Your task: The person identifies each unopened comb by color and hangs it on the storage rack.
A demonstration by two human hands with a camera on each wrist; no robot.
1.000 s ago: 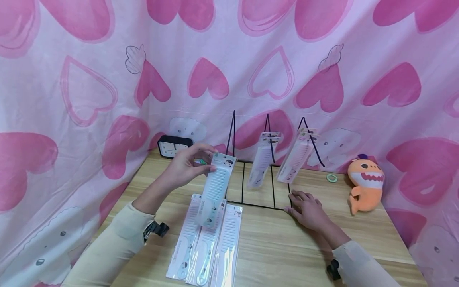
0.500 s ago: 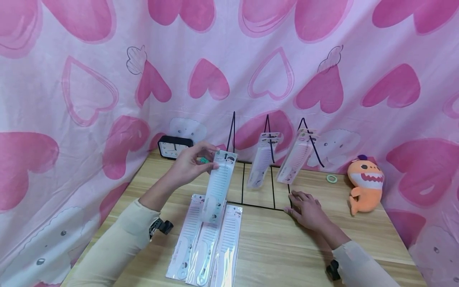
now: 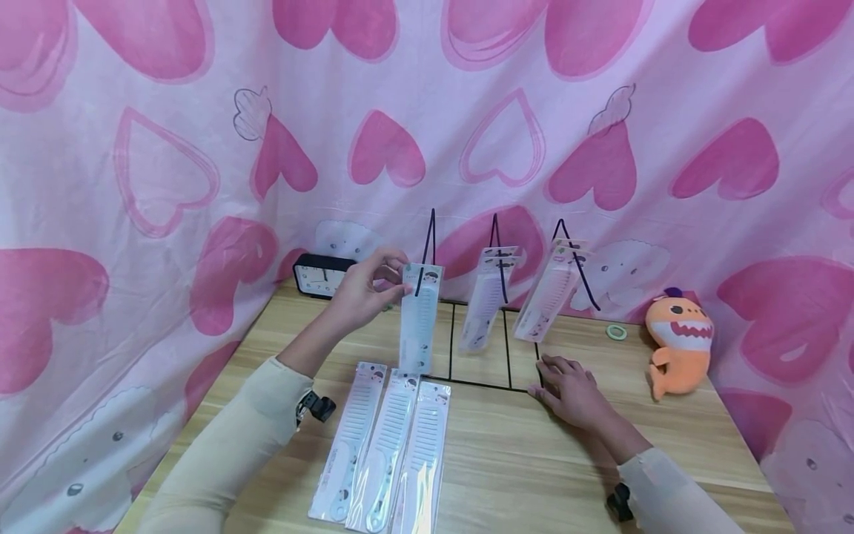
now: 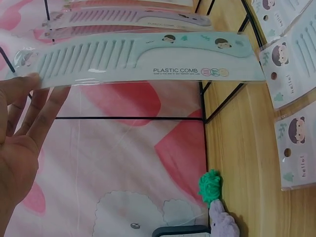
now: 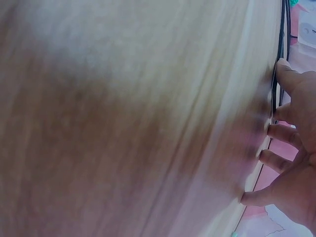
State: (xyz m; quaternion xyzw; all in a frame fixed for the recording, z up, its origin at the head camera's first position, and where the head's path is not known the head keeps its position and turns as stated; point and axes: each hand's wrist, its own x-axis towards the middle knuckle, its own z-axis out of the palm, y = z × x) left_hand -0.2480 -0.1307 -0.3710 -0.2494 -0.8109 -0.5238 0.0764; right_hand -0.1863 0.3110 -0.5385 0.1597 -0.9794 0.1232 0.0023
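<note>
- Three packaged pale combs [image 3: 388,445] lie side by side on the table [image 3: 527,460], toward its near edge and left of its middle, heads pointing away from the person, presumably for easy lifting by the top.
- Just beyond, the right hand [image 3: 570,389] touches the near right corner of the black wire rack [image 3: 480,384], fingers spread rather than clenched, probably to steady the frame.
- Above the rack's left part, the left hand [image 3: 373,289] pinches a mint comb packet [image 3: 418,330] by the upper left of its card; the packet hangs nearly upright. Gripping that margin seems meant to leave the card's middle free.
- The left hook [image 3: 419,284] ends in front of this card; whether it passes through a hole I cannot tell.
- Lilac packets [image 3: 482,311] hang on the middle hook [image 3: 502,268] and pink packets [image 3: 550,300] on the right hook [image 3: 587,282], apparently grouped by colour.
- Near the table's far right corner are an orange shark plush [image 3: 680,345] and a green ring [image 3: 617,332], perhaps set aside as clutter.
- By the far left corner stands a black clock [image 3: 320,277]; behind the far edge hangs a heart-patterned curtain [image 3: 387,152].
</note>
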